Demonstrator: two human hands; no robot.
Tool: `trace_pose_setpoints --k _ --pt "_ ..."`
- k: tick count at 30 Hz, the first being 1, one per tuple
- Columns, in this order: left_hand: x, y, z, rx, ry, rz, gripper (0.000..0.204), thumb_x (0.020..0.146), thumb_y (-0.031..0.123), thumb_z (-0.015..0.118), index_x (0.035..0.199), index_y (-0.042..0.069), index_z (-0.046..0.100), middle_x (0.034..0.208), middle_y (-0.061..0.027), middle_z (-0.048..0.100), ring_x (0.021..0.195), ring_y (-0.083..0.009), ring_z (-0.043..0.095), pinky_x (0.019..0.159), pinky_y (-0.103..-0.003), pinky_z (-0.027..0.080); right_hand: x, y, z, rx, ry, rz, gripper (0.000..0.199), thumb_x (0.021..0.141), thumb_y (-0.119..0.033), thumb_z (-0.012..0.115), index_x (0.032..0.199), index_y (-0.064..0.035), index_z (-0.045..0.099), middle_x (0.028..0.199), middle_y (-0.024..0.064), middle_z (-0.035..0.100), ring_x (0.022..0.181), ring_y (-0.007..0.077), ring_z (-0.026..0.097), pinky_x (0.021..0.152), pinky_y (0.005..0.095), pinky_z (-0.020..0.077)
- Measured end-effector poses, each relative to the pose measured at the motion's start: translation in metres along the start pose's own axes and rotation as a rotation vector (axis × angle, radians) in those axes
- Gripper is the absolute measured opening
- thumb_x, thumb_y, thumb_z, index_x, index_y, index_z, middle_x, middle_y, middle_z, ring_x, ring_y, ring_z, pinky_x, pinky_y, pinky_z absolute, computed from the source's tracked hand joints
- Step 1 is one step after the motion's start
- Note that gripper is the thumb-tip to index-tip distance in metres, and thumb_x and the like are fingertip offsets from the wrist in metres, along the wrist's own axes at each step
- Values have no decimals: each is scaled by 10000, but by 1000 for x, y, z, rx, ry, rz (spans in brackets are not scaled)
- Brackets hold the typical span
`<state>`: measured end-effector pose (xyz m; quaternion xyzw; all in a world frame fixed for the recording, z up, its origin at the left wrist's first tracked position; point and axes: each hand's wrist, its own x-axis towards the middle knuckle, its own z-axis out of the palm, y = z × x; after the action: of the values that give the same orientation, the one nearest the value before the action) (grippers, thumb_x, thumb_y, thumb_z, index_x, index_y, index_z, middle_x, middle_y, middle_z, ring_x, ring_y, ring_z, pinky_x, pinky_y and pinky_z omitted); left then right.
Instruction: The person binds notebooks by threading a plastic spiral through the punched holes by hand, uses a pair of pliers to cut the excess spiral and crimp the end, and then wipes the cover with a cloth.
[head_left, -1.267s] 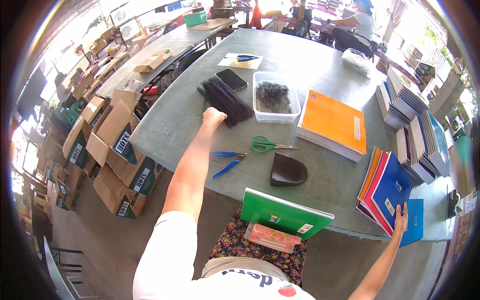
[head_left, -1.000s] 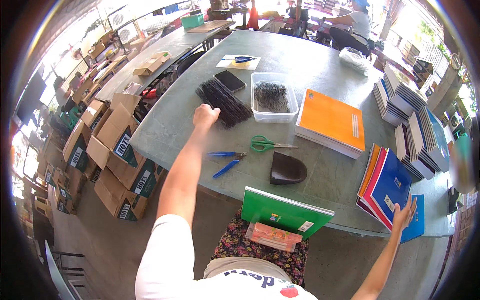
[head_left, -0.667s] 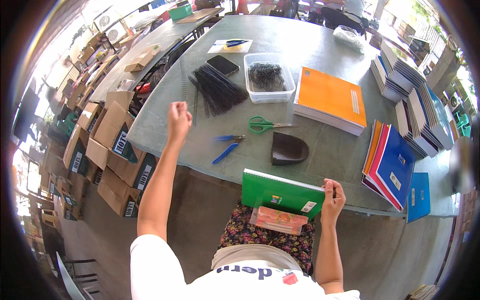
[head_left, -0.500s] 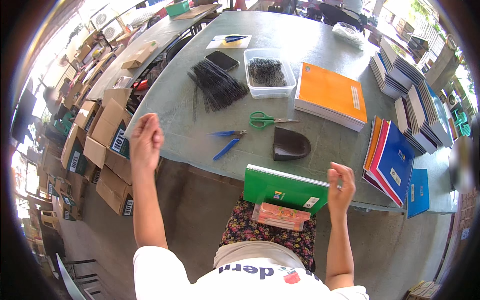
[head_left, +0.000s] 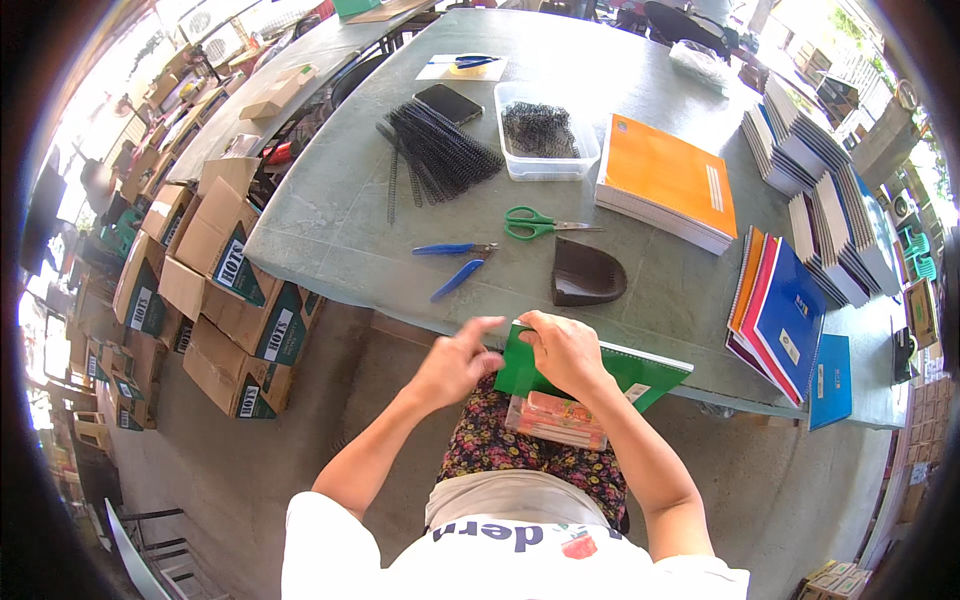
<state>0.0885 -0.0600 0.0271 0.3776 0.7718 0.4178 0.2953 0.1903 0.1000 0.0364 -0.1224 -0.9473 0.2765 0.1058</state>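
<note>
A green spiral notebook [head_left: 630,368] rests against the near edge of the grey-green table [head_left: 330,215], above my lap. My right hand [head_left: 565,350] grips the notebook's left end from above. My left hand [head_left: 458,362] is right beside that end, fingers half curled and pointing at it. Whether it pinches something thin is not visible. An orange and pink packet [head_left: 553,420] lies on my lap under the notebook. A pile of black spiral binding coils [head_left: 440,150] lies further back on the table.
On the table are blue pliers [head_left: 455,262], green scissors [head_left: 535,225], a dark scoop-shaped thing [head_left: 585,275], a clear tub [head_left: 545,140], a phone [head_left: 450,100], an orange notebook stack [head_left: 670,180] and coloured notebooks [head_left: 785,310]. Cardboard boxes [head_left: 220,280] stand on the floor at left.
My left hand came back from the coil pile to the notebook's left end. My right hand left the coloured notebooks at the right and took hold of the green notebook.
</note>
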Motion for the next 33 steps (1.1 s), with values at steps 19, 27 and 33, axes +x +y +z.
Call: trace_pose_setpoints --k 19,27,33 --pt "7 15 11 38 278 266 201 896 183 577 893 -18 586 734 -126 615 606 -176 565 579 -299 458 2 2 4 139 161 73 169 774 -184 656 917 -94 667 851 69 668 789 288 636 682 380 501" --pt "18 15 5 -54 171 16 366 968 314 453 857 -14 572 561 -104 509 538 -142 524 526 -309 426 1 -4 -4 175 99 75 146 757 -180 673 886 -112 687 850 70 640 757 289 626 667 375 495" --pt "25 -5 14 -10 221 137 413 968 341 449 777 -7 560 536 -54 482 454 -107 456 438 -280 376 0 -8 -2 177 101 55 133 760 -178 675 870 -105 688 818 70 618 733 287 620 651 378 491"
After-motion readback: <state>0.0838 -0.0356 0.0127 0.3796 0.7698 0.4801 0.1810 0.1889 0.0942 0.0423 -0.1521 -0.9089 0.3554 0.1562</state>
